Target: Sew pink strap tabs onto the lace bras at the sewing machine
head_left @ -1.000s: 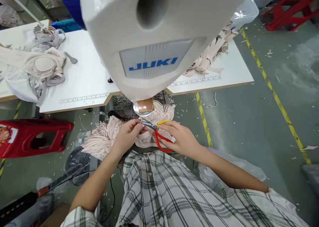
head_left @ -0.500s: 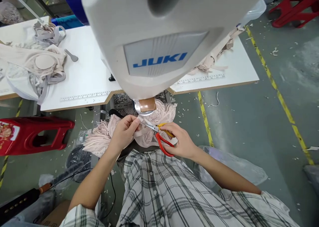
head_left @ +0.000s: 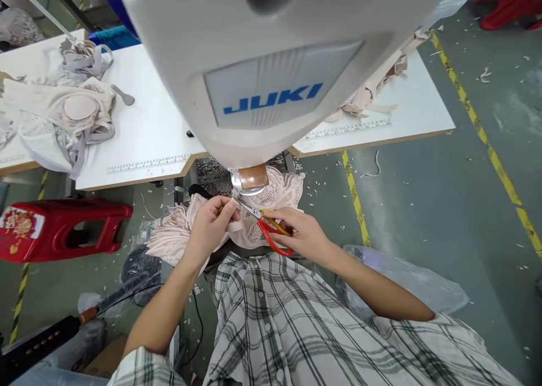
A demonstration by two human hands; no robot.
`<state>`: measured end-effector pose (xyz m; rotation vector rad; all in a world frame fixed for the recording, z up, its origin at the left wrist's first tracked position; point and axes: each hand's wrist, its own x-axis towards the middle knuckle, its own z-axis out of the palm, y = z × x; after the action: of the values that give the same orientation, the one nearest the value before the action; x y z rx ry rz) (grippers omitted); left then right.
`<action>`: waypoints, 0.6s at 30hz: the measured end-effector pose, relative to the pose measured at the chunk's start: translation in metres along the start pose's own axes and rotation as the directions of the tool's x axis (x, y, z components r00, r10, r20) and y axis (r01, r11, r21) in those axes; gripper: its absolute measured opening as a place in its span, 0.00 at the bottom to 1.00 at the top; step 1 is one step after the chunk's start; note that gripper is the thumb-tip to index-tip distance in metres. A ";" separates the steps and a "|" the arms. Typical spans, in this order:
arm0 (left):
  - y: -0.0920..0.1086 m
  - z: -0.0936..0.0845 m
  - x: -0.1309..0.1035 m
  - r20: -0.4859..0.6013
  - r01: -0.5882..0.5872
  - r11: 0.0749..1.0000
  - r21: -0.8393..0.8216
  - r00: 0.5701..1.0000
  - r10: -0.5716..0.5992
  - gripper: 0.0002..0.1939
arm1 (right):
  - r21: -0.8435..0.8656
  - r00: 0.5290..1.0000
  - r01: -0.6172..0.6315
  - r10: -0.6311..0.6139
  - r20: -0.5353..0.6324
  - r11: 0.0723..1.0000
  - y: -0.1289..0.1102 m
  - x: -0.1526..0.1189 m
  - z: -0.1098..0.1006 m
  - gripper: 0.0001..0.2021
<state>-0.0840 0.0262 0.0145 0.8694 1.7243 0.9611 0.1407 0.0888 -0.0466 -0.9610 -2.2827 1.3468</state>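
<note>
Head view. Scissors point(head_left: 257, 213), one pair, with one red and one yellow handle: held in the right hand point(head_left: 307, 233), the fingers curled about the handles; placed off the near edge of the bench point(head_left: 144, 115), in front of its notch, blades directed toward the left fingertips. Whether fabric lies between the blades cannot be told. Pale strap point(head_left: 236, 226), one: pinched between thumb and fingertips of the left hand point(head_left: 210, 222), just beside the scissor tips. Lace garment pieces point(head_left: 169, 236), blush-coloured: bunched in a gathered stack beside the left hand, with more lace spread under the scissors and around the metal plate of the machine.

Sewing machine head point(head_left: 271, 101), white, lettered JUKI in blue: stood over the notch in the bench's near edge; a copper-brown cover point(head_left: 254, 177) is fitted below it. Printed rulers, two: set along the near edge, one point(head_left: 146, 165) to the left of the notch, one point(head_left: 347, 129) to its right. Beige fabric strips point(head_left: 359, 101): heaped toward the bench's right end. Bra garments point(head_left: 80, 109), beige and grey: piled at the left end, a grey spoon-shaped tool point(head_left: 122, 95) laid just beside them. Red plastic stool point(head_left: 91, 205): placed on the floor below the near edge, at left. Clear plastic bag point(head_left: 415, 281): laid on the floor beyond the right forearm.
</note>
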 end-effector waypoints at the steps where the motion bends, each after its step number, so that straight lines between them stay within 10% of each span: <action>1: -0.001 0.000 0.000 -0.015 -0.003 1.000 -0.014 1.000 0.003 0.14 | -0.011 1.000 -0.009 0.009 0.001 1.000 0.001 -0.002 -0.001 0.19; 13: -0.016 -0.025 0.005 -0.125 -0.301 0.781 0.547 0.893 0.432 0.12 | -0.379 0.952 -0.280 0.206 -0.224 0.882 0.041 0.017 -0.089 0.20; 18: -0.002 -0.044 0.012 0.146 -0.251 0.854 0.456 0.967 0.207 0.14 | -0.660 0.942 -0.281 0.070 -0.327 0.697 0.064 0.101 -0.150 0.22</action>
<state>-0.1297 0.0263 0.0185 1.4429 1.8323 0.6378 0.1788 0.2759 -0.0319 -1.5197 -2.5365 0.2869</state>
